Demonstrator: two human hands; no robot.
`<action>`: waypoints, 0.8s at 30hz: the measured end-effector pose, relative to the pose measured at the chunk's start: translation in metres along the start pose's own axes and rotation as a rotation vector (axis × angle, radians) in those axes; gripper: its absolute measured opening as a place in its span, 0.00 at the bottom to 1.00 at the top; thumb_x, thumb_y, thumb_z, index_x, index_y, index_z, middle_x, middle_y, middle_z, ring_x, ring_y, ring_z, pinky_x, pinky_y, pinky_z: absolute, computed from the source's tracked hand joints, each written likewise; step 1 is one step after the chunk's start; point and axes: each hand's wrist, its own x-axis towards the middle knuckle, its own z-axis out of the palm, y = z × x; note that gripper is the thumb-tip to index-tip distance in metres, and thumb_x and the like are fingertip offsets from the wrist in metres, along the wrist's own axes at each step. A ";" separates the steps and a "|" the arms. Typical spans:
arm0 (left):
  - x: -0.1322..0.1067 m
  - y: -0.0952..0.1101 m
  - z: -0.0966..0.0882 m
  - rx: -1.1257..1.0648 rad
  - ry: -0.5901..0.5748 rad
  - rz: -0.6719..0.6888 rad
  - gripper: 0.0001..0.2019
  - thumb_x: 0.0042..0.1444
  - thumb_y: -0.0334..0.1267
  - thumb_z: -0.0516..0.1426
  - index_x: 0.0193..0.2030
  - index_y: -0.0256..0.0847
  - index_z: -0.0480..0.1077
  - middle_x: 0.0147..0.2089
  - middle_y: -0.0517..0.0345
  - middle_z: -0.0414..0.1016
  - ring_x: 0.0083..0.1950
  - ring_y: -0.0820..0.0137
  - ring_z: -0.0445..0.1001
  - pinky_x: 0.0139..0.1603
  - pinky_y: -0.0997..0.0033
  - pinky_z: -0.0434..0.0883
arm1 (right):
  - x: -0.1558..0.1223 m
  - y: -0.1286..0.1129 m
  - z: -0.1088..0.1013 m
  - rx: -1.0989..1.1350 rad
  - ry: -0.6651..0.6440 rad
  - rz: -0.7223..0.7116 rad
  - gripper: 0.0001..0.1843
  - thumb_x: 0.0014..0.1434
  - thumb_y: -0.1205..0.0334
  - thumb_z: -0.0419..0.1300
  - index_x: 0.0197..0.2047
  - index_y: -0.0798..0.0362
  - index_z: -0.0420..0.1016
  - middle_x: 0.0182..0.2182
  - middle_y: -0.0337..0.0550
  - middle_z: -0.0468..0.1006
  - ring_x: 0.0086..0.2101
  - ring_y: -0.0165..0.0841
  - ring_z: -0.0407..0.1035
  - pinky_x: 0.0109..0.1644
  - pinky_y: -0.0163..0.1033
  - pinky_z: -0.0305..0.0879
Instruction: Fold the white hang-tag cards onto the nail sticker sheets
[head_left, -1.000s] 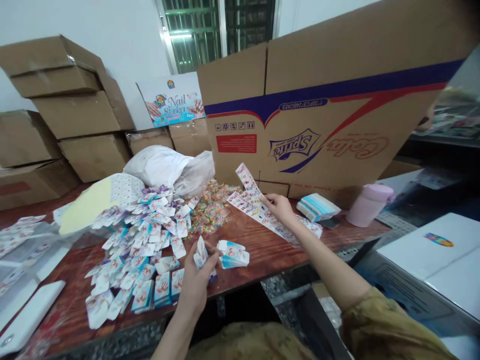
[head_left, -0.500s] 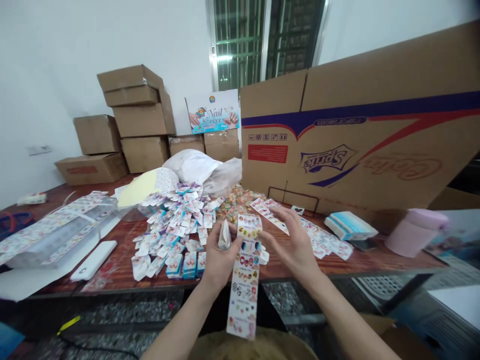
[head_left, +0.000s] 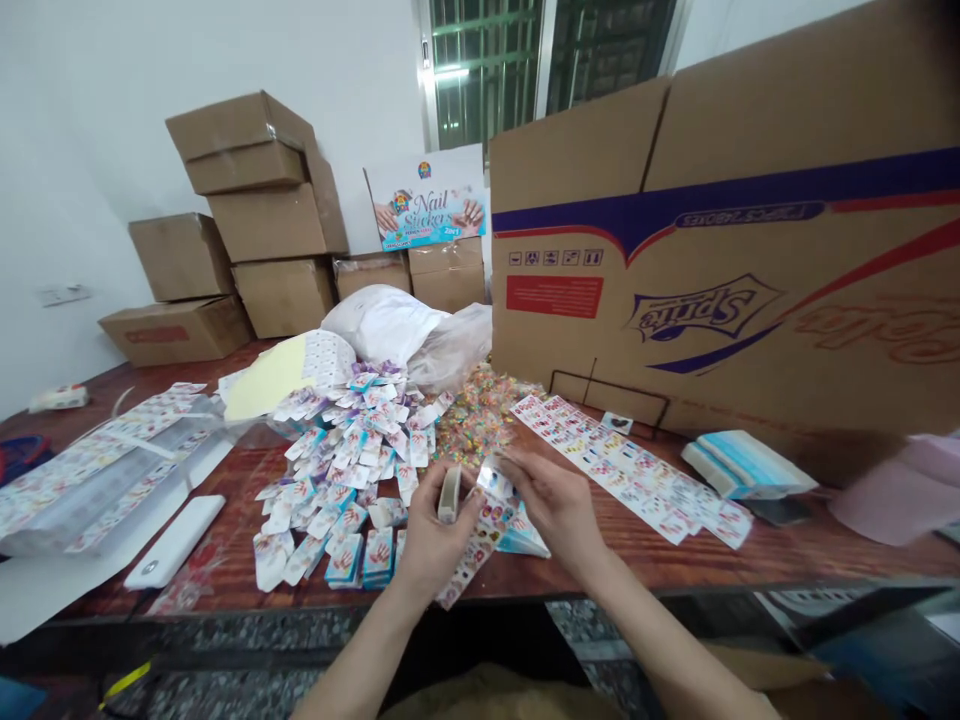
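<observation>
My left hand (head_left: 433, 540) is closed around a small pale stack of cards (head_left: 450, 494), seen edge-on, and also pinches a strip of nail stickers (head_left: 466, 566) between thumb and finger. Closed on the strip's upper end is my right hand (head_left: 556, 508); its fingertips partly hide that end. The strip slants down toward the table's front edge. Under my right hand lies a blue and white card (head_left: 523, 536), partly covered. Left of my hands spreads a heap of small white, blue and purple cards (head_left: 352, 450), with neat little stacks (head_left: 379, 556) at its front.
Several sticker sheets (head_left: 630, 465) lie to the right, near a blue and white pack (head_left: 746, 463). Behind them stands a large carton (head_left: 720, 250). Small colourful pieces (head_left: 480, 410) lie behind my hands. Leftward are a white power bank (head_left: 176, 540) and bundled sticker sheets (head_left: 112, 470).
My right hand has gone from open fingers beside the strip to pinching its upper end. The strip's lower end has swung up and left. The camera view has shifted slightly.
</observation>
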 end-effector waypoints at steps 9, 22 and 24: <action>0.031 -0.031 -0.021 -0.100 0.009 -0.164 0.10 0.49 0.36 0.63 0.32 0.38 0.65 0.28 0.65 0.65 0.29 0.76 0.63 0.32 0.78 0.62 | 0.016 0.026 0.029 0.009 -0.262 0.021 0.16 0.68 0.55 0.53 0.43 0.54 0.80 0.32 0.44 0.82 0.34 0.35 0.77 0.40 0.37 0.73; 0.046 -0.069 -0.067 -0.138 0.041 -0.256 0.08 0.48 0.33 0.62 0.33 0.39 0.67 0.30 0.63 0.69 0.32 0.74 0.67 0.36 0.76 0.67 | 0.023 0.027 0.074 -0.131 -0.371 0.099 0.15 0.68 0.57 0.53 0.47 0.52 0.79 0.39 0.46 0.83 0.39 0.37 0.78 0.44 0.38 0.74; 0.045 -0.074 -0.074 -0.129 0.014 -0.294 0.08 0.47 0.32 0.62 0.33 0.39 0.67 0.29 0.64 0.68 0.31 0.74 0.67 0.34 0.76 0.67 | 0.027 0.026 0.080 -0.108 -0.326 0.205 0.16 0.67 0.56 0.53 0.43 0.54 0.80 0.32 0.44 0.83 0.32 0.35 0.78 0.34 0.34 0.73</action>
